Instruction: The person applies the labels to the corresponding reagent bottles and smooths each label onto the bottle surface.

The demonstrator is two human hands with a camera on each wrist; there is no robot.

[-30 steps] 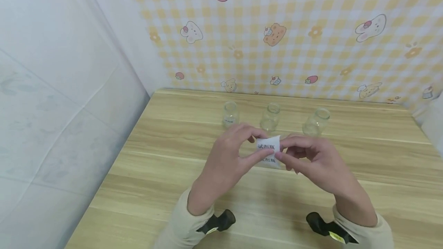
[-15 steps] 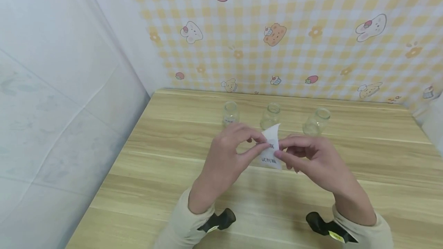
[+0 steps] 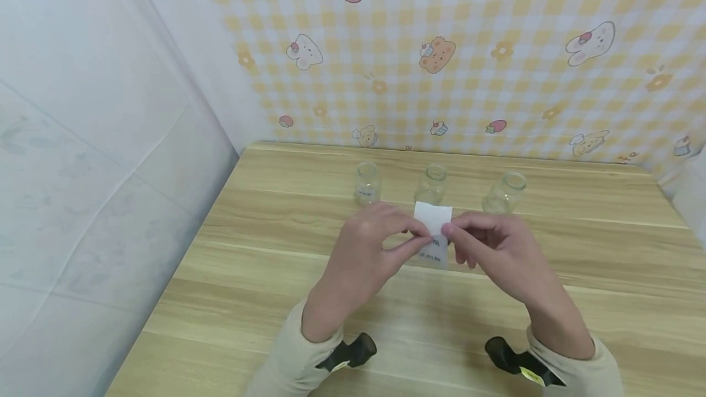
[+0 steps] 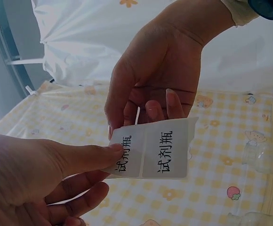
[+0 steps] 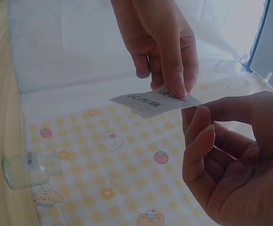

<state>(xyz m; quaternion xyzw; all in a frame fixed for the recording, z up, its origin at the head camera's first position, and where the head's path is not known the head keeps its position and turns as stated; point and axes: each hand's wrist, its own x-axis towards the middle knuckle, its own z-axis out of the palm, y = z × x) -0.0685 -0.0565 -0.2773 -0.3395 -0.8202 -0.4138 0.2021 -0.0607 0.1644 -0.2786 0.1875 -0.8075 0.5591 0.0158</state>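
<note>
A small white label sheet (image 3: 433, 216) is held up above the table between my two hands. In the left wrist view two printed labels with black Chinese characters show on the sheet (image 4: 167, 150). My left hand (image 3: 361, 253) pinches its left edge between thumb and forefinger. From the other side my right hand (image 3: 502, 256) pinches it with thumb and forefinger, the other fingers curled below. The sheet's upper part looks blank in the head view, with print lower down. Whether a label is lifted from the backing I cannot tell.
Three clear glass jars stand in a row behind my hands: a left jar (image 3: 368, 181) bearing a printed label, a middle jar (image 3: 432, 182) and a right jar (image 3: 504, 193). The wooden table (image 3: 265, 201) ends at a yellow checked cloth (image 3: 463, 97).
The label sheet has turned between my fingers, so a blank upper part now shows where print faced the head camera. My right thumb has moved slightly up along the sheet. The jars stay put.
</note>
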